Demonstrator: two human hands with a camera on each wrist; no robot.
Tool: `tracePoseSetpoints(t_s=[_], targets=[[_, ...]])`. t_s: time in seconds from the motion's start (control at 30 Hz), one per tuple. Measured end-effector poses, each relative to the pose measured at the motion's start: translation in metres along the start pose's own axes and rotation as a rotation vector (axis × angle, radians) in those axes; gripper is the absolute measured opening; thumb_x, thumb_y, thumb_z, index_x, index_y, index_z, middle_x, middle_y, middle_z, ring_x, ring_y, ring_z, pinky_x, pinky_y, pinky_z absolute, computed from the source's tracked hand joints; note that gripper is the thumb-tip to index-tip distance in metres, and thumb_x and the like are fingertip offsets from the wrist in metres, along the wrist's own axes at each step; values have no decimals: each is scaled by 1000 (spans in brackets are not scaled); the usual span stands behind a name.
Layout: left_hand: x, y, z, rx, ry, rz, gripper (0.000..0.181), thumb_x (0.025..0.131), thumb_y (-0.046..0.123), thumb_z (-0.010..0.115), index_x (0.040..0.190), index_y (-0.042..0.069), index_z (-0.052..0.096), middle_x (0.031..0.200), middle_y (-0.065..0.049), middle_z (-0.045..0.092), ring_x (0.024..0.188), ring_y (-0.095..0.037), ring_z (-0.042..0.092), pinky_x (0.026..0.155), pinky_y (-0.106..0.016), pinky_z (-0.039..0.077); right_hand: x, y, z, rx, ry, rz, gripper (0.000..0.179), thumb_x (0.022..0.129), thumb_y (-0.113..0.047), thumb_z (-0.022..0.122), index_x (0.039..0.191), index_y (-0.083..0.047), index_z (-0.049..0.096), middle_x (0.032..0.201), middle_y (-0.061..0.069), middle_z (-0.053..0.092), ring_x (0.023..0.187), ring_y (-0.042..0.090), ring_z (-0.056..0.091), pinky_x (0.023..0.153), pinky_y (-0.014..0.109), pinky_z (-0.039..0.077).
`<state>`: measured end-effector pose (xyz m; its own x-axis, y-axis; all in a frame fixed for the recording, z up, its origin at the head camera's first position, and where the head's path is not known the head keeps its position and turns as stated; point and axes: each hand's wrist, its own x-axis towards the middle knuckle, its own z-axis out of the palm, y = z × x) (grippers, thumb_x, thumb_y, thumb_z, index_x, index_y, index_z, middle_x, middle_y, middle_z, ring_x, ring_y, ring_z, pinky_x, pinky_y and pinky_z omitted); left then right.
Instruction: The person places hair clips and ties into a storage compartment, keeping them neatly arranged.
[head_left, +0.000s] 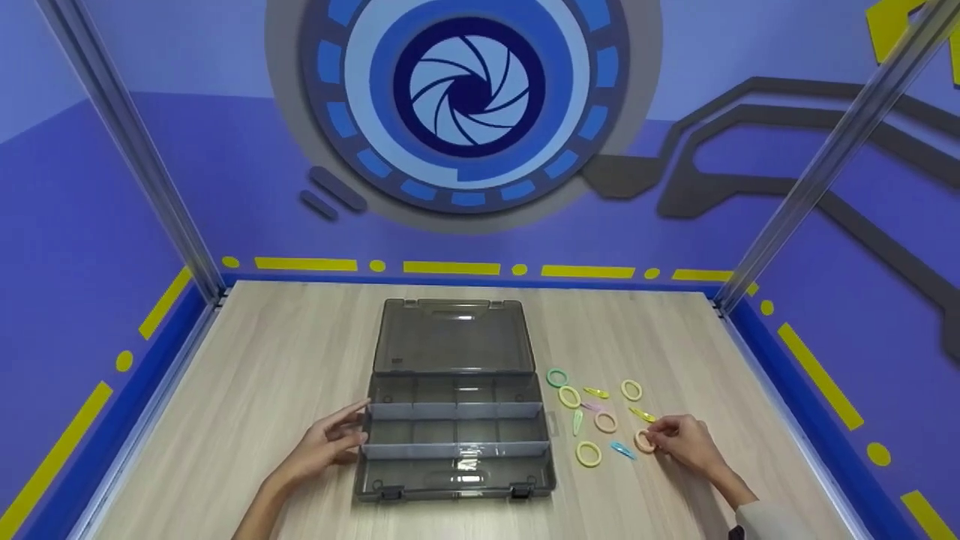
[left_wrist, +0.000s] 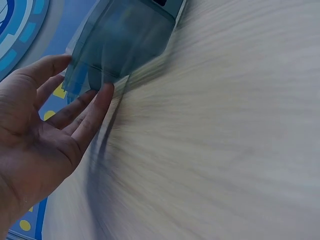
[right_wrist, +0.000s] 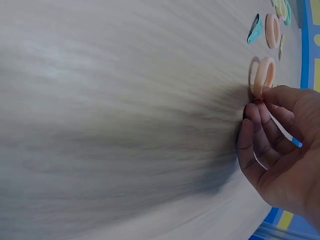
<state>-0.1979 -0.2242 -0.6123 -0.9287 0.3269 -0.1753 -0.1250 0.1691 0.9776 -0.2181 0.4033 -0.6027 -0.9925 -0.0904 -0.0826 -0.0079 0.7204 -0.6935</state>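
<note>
Fingers of the right hand (head_left: 684, 444) pinch a peach hair tie (right_wrist: 260, 82), at three o'clock from the box (head_left: 420, 451). It looks light, soft and bendy, so its edge is good to hold. At nine o'clock, the left hand (head_left: 322, 448), fingers loose, touches the box.

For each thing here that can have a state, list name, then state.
Divided box: open
Lid: swung back
Left hand: touching the box's left side
Right hand: pinching a peach ring
Other rings: on the table
Clips: also there; snapped shut or not, too small to tell
</note>
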Motion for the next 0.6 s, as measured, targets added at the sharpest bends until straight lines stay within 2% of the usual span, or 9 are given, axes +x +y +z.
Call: tracePoseSetpoints(t_s=[0.2, 0.4, 0.6], targets=[[1, 1, 8, 21, 55, 14, 65, 101, 18, 64, 158, 4, 36, 147, -35, 43, 119, -31, 65, 88, -38, 61, -3, -5, -8, 35, 20, 4, 12, 92, -7, 73, 92, 5, 74, 81, 15, 76, 65, 15, 69, 54, 21, 51], [0, 3, 9, 10, 67, 4, 64, 101, 18, 65, 158, 7, 37, 150, -34, 42, 123, -35, 63, 91, -41, 60, -4, -16, -13, 70, 60, 37, 10, 91, -3, 71, 96, 6, 74, 86, 17, 77, 65, 13, 67, 54, 24, 53], [-2, 4, 10, 42, 103, -2, 61, 101, 10, 60, 158, 7, 38, 150, -32, 44, 125, -38, 62, 93, -37, 59, -3, -28, -14, 213, -4, 61, 21, 97, -5, 67, 109, 12, 70, 96, 22, 75, 74, 16, 71, 61, 27, 59]])
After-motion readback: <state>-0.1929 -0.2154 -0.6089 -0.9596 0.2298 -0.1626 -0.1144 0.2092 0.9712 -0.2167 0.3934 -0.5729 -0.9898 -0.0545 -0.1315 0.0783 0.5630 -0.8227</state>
